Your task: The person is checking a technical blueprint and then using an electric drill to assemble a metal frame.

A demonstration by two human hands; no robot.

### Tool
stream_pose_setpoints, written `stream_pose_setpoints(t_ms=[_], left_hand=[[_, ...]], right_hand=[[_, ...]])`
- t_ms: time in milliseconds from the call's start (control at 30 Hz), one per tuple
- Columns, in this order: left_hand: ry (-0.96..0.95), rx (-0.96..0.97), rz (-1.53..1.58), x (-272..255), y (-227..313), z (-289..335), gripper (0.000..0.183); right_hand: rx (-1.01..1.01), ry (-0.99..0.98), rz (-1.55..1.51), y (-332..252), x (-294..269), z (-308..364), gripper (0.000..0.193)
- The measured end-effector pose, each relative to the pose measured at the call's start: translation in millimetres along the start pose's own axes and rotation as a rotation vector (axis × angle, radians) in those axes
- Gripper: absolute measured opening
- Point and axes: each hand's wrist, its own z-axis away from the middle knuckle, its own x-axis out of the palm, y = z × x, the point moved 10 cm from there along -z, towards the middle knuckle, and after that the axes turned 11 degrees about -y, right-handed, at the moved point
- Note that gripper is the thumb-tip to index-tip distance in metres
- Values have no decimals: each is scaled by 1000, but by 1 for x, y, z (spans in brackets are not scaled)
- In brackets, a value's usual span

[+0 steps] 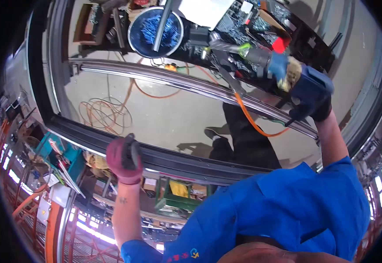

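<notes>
My left hand (125, 160), in a maroon glove with dark finger coating, is at the near black bar (177, 160) of a large rectangular metal frame. Its fingers are curled against the bar; their undersides are hidden. Out to the right, my right hand (309, 103) wears a dark glove and is closed around a dark blue power drill (316, 81). Tan wrapping (292, 73) and a blue section lie ahead of the grip. The drill's grey front end (257, 56) points left, over a dark tray of loose hardware.
A shiny rail (164, 81) crosses the frame. Beyond it stand a bucket of screws (158, 33) and a tray of metal fasteners (305, 44). An orange hose (252, 120) hangs over the rail; coiled cable (105, 116) lies on the floor. A green crate (184, 199) stands below the near bar.
</notes>
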Motion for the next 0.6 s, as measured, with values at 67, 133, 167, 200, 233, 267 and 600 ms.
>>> stream_pose_setpoints(t_ms=[67,133,167,200,233,267,600], left_hand=[[-5,4,22,1,4,-2,25],[-1,13,7,4,4,-1,25],[0,9,16,3,4,-2,26],[-4,29,7,2,9,-2,26],[-19,20,23,2,9,-4,24],[-32,4,37,3,8,-4,22],[-20,88,-1,0,3,-2,22]], right_hand=[[-172,36,276,-29,-3,-5,40],[566,54,-1254,67,55,12,36],[502,111,-1422,74,59,13,43],[431,168,-1586,83,66,16,51],[418,198,-1533,96,67,15,63],[400,207,-1543,91,68,6,63],[420,82,-1325,35,60,-19,79]])
